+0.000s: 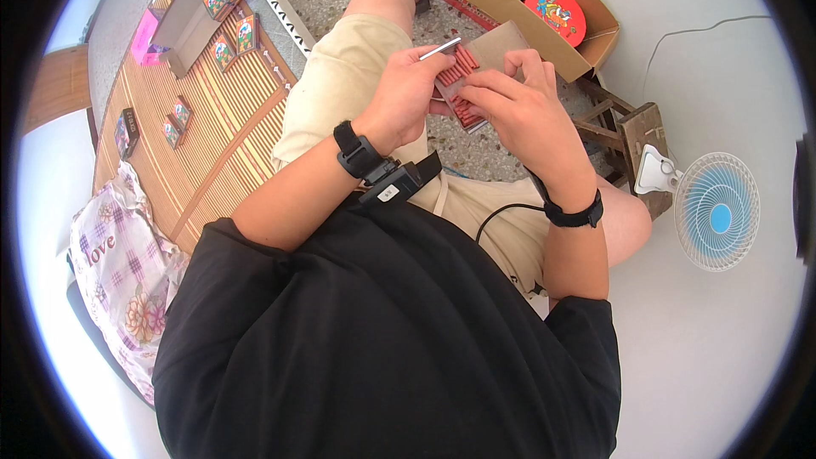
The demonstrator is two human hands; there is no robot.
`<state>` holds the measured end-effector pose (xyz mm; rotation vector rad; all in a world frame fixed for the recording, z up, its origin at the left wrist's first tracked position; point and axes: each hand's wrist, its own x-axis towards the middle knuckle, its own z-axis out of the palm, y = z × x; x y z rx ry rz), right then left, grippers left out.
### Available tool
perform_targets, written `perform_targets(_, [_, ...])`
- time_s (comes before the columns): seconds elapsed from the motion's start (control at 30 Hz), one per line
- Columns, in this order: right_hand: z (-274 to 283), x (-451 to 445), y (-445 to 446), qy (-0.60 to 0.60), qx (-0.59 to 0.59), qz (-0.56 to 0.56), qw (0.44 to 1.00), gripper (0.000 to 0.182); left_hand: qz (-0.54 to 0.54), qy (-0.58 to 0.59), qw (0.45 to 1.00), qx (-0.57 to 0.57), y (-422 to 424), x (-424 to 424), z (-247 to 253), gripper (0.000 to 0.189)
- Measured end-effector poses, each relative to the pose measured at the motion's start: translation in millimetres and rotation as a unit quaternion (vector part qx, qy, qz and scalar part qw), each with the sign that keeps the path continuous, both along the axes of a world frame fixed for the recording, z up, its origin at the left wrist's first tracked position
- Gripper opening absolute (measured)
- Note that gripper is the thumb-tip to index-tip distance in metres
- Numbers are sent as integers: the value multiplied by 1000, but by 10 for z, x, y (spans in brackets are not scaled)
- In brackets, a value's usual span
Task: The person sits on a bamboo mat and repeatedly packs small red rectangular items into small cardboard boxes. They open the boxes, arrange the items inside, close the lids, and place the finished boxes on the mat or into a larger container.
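My left hand (411, 92) grips a small open cardboard box (470, 127) above the floor between my knees. Its thumb lies over the near side, by a white strip (440, 49) along the box's edge. Slim red sticks, which look like firecrackers (460, 65), fill the box in two groups. A grey-brown cardboard flap (497, 48) stands out from the far side. My right hand (526, 102) reaches in from the right, index and middle fingertips on the lower group of sticks. Whether it pinches any of them is hidden by the fingers.
A large cardboard carton (497, 13) holds colourful packs and a round red pack (556, 16). A wooden stool (644, 134) and a white fan (717, 211) stand right. Left, a slatted mat (217, 134) bears small printed boxes (247, 32) and a cardboard tray (191, 25).
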<state>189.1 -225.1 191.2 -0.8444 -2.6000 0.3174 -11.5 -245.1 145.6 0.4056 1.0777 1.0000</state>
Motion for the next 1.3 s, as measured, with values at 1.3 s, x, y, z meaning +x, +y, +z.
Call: perform_targets(1.3, [7,-43,-37,-14,25,35,999,30,14,-13,1000,-9,-9,-4,31,26])
